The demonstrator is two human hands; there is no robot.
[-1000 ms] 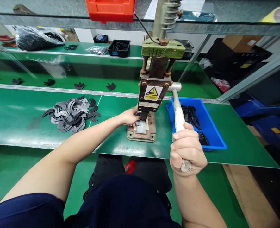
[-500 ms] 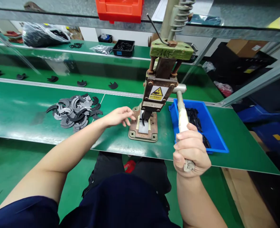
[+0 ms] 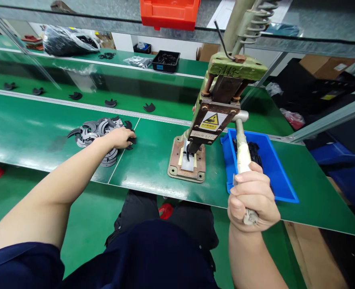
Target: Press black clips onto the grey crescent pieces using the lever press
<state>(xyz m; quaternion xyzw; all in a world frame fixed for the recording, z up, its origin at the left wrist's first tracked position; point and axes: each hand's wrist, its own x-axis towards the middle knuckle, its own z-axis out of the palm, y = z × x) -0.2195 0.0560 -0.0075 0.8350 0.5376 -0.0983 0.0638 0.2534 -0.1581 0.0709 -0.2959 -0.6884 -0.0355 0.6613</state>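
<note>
A rusty hand press (image 3: pixel 213 120) with a yellow warning label stands on the green bench, a dark part sitting under its ram on the base plate (image 3: pixel 187 162). My right hand (image 3: pixel 252 198) is closed around the taped end of the press lever (image 3: pixel 242 154). My left hand (image 3: pixel 121 137) reaches left onto a pile of grey and black crescent-shaped parts (image 3: pixel 96 132), fingers resting on the pile's right side; whether they pinch a piece is hidden.
A blue bin (image 3: pixel 273 168) with black parts sits right of the press. Behind runs a conveyor belt (image 3: pixel 75 86) carrying single black parts. A black tray (image 3: pixel 165 61), a plastic bag (image 3: pixel 67 40) and an orange box (image 3: pixel 169 14) are farther back.
My left hand left the press base and swung left onto the pile of crescent parts. My right hand kept hold of the lever. The view shifted left.
</note>
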